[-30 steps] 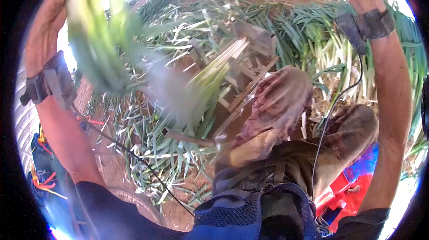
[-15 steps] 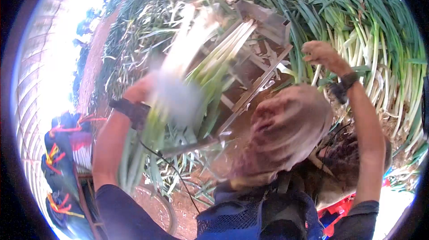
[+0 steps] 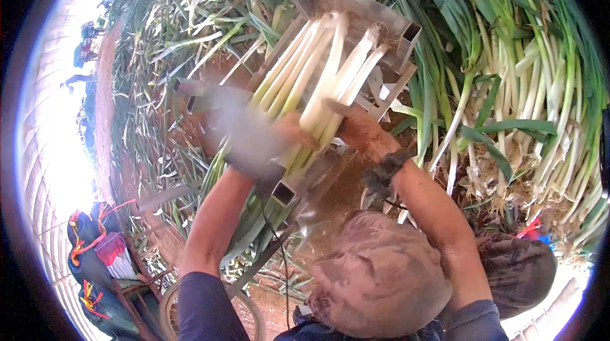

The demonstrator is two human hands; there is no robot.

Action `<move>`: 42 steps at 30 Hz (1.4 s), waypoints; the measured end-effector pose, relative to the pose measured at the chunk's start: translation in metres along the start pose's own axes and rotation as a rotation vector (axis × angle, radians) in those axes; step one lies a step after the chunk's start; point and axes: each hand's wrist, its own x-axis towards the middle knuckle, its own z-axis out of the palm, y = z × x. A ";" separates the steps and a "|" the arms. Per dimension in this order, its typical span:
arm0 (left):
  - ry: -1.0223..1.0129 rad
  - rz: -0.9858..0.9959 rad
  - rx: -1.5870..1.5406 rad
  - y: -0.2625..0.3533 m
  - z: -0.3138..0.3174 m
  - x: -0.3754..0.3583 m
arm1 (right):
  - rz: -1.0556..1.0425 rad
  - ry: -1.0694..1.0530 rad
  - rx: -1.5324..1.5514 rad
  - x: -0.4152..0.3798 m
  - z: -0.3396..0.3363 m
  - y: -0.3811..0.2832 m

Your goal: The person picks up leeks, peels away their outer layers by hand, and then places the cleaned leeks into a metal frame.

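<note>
Long white-stemmed green onions (image 3: 327, 64) lie side by side in a metal trough (image 3: 384, 13), their root ends toward its far plate. My left hand (image 3: 293, 132) reaches across the lower stems with its fingers closed on them; a pale blur hides the back of this hand. From the right, my right hand (image 3: 363, 132) presses against the same bunch, its thumb along the stems and its other fingers partly hidden. The green leaves run down toward my left forearm.
Many green onions (image 3: 521, 80) with roots are heaped at the right. Loose leaves and trimmings (image 3: 184, 42) cover the ground on the left. Dark bundles with coloured ties (image 3: 95, 271) and a wheel (image 3: 248, 309) are at lower left. Brown patterned cloth (image 3: 381, 271) bulges in the foreground.
My left hand has moved right and brought its bunch down into the trough beside the other stems. My right hand has come left from the heap side onto the stems.
</note>
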 end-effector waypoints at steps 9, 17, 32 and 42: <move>0.366 -0.467 0.050 0.028 0.016 -0.048 | -0.100 0.216 -0.002 0.016 0.000 0.012; 0.362 -0.474 -0.040 0.053 -0.039 -0.063 | -0.185 0.177 -0.239 0.003 0.008 0.007; 0.397 -0.379 0.092 0.006 0.011 -0.070 | -0.073 0.216 -0.105 0.015 -0.005 0.002; 0.459 -0.425 0.152 0.045 0.041 -0.063 | -0.234 0.170 -0.128 0.018 -0.015 0.019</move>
